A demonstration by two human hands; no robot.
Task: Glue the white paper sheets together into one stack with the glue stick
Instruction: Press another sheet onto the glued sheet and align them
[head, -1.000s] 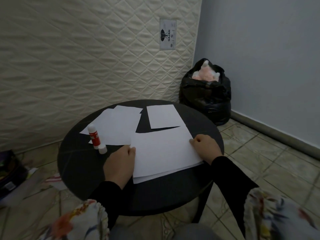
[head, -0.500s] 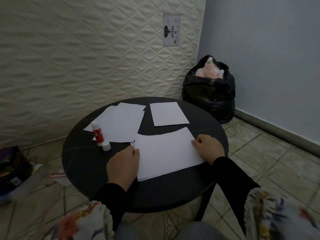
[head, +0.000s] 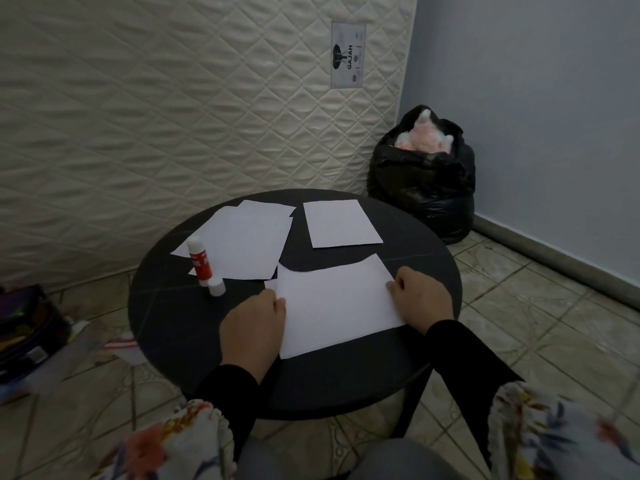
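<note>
two hands rest at the short sides of the near stack of paper on the round dark surface. the left hand lies at the left edge of this stack, its fingers curled over the edge, so it seems to pinch or press the sheets there. the right hand is at the right edge, its fingers bent and touching the paper near the far right corner; if it pinches or only presses, i cannot tell for sure.

the glue stick lies on the surface to the far left of the left hand, and its upper part rests on the loose sheets. its long axis runs from far left to near right, a little tilted. the white cap sits at its near end, touching or just beside it. one more sheet lies alone at the far side, apart from the stack.

i judge the left hand is clearly nearer to the glue stick, so the reach would go forward and to the left, while the right hand holds the stack in place.
</note>
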